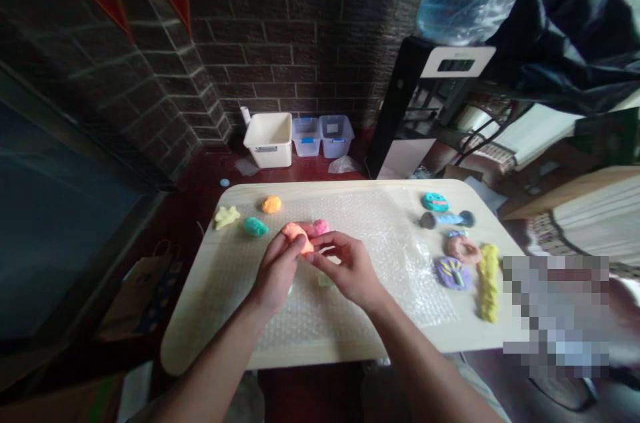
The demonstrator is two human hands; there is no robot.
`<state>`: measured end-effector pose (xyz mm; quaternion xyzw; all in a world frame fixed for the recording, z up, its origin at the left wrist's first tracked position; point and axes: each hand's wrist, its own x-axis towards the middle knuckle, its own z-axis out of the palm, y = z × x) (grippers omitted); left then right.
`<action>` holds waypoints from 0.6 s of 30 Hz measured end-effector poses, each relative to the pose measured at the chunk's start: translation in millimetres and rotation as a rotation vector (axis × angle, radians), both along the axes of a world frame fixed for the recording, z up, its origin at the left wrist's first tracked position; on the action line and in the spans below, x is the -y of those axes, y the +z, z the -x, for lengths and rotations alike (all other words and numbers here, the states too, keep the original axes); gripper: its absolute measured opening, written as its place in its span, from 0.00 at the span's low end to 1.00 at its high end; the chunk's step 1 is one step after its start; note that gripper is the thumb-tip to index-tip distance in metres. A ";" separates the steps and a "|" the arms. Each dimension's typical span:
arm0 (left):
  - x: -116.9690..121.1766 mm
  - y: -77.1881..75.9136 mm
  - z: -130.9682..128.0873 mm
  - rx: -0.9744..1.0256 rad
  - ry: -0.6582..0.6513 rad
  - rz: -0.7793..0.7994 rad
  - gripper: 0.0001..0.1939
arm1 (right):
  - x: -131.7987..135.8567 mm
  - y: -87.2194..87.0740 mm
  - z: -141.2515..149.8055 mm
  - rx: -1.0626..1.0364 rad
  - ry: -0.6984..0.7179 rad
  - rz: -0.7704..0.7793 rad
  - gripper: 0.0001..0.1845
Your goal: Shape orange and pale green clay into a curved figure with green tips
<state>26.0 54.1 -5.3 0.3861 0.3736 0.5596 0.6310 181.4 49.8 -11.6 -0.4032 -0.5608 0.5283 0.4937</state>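
A lump of orange modelling clay (pixel 296 235) is held above the table, between both hands. My left hand (pixel 280 266) is wrapped round it, with the thumb pressed on its near side. My right hand (pixel 347 267) pinches the lump's lower right edge with thumb and fingertips. Just behind the hands sits a pink clay lump (pixel 321 227). Beneath my right hand a pale green piece (pixel 327 281) is partly hidden. Left of the hands lie a green clay lump (pixel 256 227), an orange-yellow lump (pixel 271 203) and a pale yellow star-like piece (pixel 227 217).
Bubble wrap (pixel 385 236) covers much of the pale wooden table (pixel 187 323). At the right are a teal clay disc (pixel 435 201), a dumbbell-like piece (pixel 447 219), a pinkish-brown ring (pixel 463 248), a purple disc (pixel 453 273) and a yellow strip (pixel 489 283). Bins (pixel 270 143) and a water dispenser (pixel 400 109) stand behind.
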 end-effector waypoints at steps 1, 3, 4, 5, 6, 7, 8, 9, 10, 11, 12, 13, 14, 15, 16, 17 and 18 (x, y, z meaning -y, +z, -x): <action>-1.4 0.1 0.9 0.018 0.051 0.003 0.09 | -0.1 -0.7 -0.6 0.060 -0.030 -0.033 0.14; -3.6 0.3 4.4 0.023 0.126 -0.018 0.05 | -0.1 -0.6 -2.7 0.126 -0.080 -0.057 0.13; -3.9 0.3 6.4 -0.009 0.138 -0.032 0.04 | 0.0 0.0 -3.6 0.130 -0.095 -0.045 0.13; -3.6 0.1 8.0 -0.067 0.130 -0.046 0.05 | 0.2 0.6 -4.1 0.121 -0.103 -0.022 0.13; -2.6 -0.3 9.3 -0.144 0.114 -0.058 0.09 | 0.5 1.1 -4.1 0.109 -0.103 0.005 0.13; -1.3 -1.0 10.0 -0.228 0.094 -0.065 0.14 | 0.7 1.3 -3.5 0.099 -0.098 0.027 0.14; 0.3 -1.8 10.2 -0.301 0.075 -0.066 0.20 | 0.8 1.2 -2.7 0.091 -0.093 0.040 0.15; 1.9 -2.8 10.0 -0.354 0.060 -0.063 0.25 | 0.9 0.7 -1.7 0.086 -0.090 0.045 0.16; 3.1 -3.8 9.6 -0.389 0.054 -0.058 0.28 | 0.7 0.1 -0.6 0.080 -0.087 0.044 0.16; 3.9 -4.8 9.2 -0.412 0.056 -0.051 0.29 | 0.4 -0.5 0.2 0.074 -0.083 0.040 0.17; 4.3 -5.6 8.9 -0.432 0.065 -0.046 0.30 | 0.1 -1.0 0.8 0.064 -0.078 0.037 0.17; 4.2 -5.9 8.7 -0.459 0.073 -0.046 0.30 | -0.3 -1.1 1.2 0.051 -0.073 0.037 0.17; 3.7 -5.7 8.8 -0.496 0.075 -0.055 0.31 | -0.6 -0.8 1.4 0.037 -0.065 0.038 0.17; 3.1 -5.0 8.9 -0.540 0.066 -0.072 0.31 | -0.9 -0.2 1.4 0.022 -0.057 0.040 0.18; 2.4 -3.7 9.1 -0.588 0.048 -0.094 0.31 | -1.2 0.7 1.3 0.008 -0.052 0.040 0.18; 1.6 -2.1 9.2 -0.640 0.027 -0.121 0.30 | -1.5 1.7 1.2 -0.003 -0.050 0.039 0.17; 0.9 -0.3 9.1 -0.694 0.000 -0.152 0.30 | -1.9 2.5 1.0 -0.019 -0.055 0.038 0.17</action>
